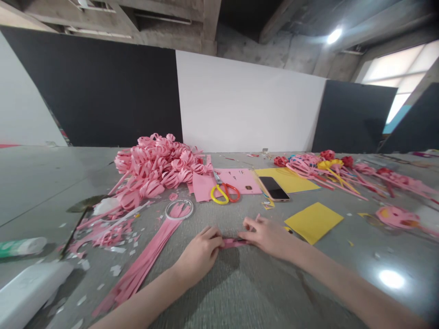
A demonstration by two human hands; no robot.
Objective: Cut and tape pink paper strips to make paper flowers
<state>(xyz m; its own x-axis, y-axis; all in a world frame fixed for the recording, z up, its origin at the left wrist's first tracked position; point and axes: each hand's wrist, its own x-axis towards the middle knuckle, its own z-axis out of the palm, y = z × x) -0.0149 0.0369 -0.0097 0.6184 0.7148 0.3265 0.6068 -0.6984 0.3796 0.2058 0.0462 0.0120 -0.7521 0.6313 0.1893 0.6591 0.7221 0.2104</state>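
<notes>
Low over the grey table, my left hand [202,250] pinches one end of a short pink paper strip [233,243]. The other end is between the fingers of my right hand [262,234]; a thin dark line by those fingertips is too small to make out. Left of my left hand lies a bundle of long pink paper strips [151,256], with a roll of tape [167,211] resting on its far end. Beyond my hands are scissors [224,193] with one yellow and one red handle loop, on pink paper sheets [202,186].
A big heap of pink paper flowers [154,164] stands at the back left. A phone [274,188] and yellow paper [313,221] lie right of centre. Further right are finished-looking pink and yellow paper pieces [308,164]. A white box [32,292] and a green-white tube [24,246] sit at left.
</notes>
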